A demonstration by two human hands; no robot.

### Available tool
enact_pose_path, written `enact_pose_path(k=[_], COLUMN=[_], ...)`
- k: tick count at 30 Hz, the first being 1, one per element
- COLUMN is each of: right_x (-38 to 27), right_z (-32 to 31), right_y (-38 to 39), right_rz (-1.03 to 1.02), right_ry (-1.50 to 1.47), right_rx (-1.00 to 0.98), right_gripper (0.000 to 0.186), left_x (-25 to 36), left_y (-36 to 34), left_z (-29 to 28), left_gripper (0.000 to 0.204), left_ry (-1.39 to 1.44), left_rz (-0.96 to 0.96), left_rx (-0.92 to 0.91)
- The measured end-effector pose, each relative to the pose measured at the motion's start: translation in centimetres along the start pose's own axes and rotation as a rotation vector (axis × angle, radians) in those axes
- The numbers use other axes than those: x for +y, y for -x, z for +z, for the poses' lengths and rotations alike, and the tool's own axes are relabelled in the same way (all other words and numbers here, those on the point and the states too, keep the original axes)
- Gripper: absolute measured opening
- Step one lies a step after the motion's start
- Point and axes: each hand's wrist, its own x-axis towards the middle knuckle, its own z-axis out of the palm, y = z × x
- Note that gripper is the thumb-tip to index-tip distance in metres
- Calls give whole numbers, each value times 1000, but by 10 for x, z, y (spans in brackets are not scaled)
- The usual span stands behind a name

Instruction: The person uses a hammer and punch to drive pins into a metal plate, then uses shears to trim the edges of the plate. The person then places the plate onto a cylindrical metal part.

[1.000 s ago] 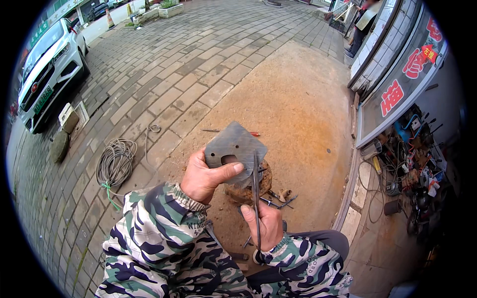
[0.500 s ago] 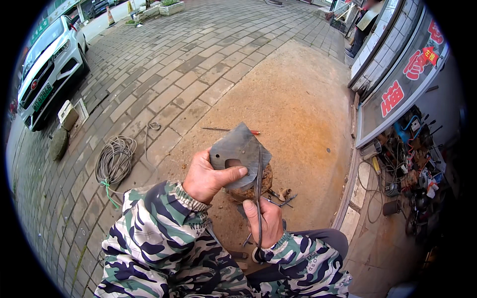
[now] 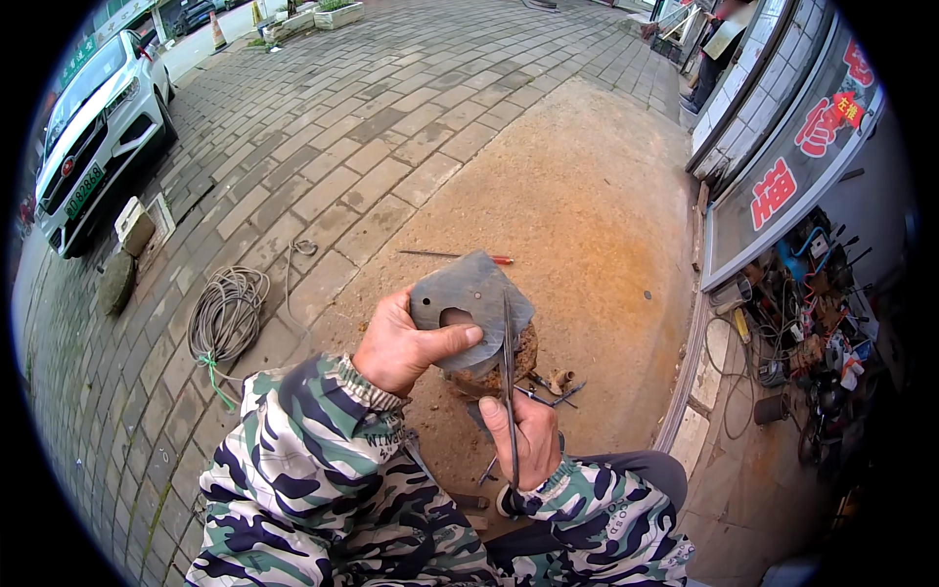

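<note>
Two surfaces — grey brick paving [image 3: 323, 147], rust-stained concrete [image 3: 587, 225] — beside a shopfront [image 3: 782, 176].

One metal plate [image 3: 471, 298] — one file [image 3: 509, 377]

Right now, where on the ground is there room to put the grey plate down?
The sandy patch beyond the red-handled screwdriver is bare, out to the shop wall. The brick paving between the rope coil and the white car is bare too. It is crowded under the grey plate, around the stump and small tools, and by the shopfront clutter.
</note>
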Motion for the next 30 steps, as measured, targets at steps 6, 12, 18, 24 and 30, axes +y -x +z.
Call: enact_pose_path(k=[6,12,18,24,30], right_x=[-3,-4,-4,-8,-7], right_z=[-4,-5,-7,-10,-9], right_y=[1,2,4,5,5], right_rz=[14,13,33,72,56], right_ry=[29,34,38,27,34], right_rx=[-30,-37,-53,-83,-97], right_gripper=[45,44,45,45,46], left_x=[5,6,11,12,18], left_y=[-1,-2,-1,-1,2], left_z=[-2,-8,-9,-14,-12], left_gripper=[46,47,44,46,45], left_ry=[-51,-49,-74,-135,-144], left_rz=[-12,-35,-56,-46,-51], left_rx=[-13,-37,-56,-58,-69])
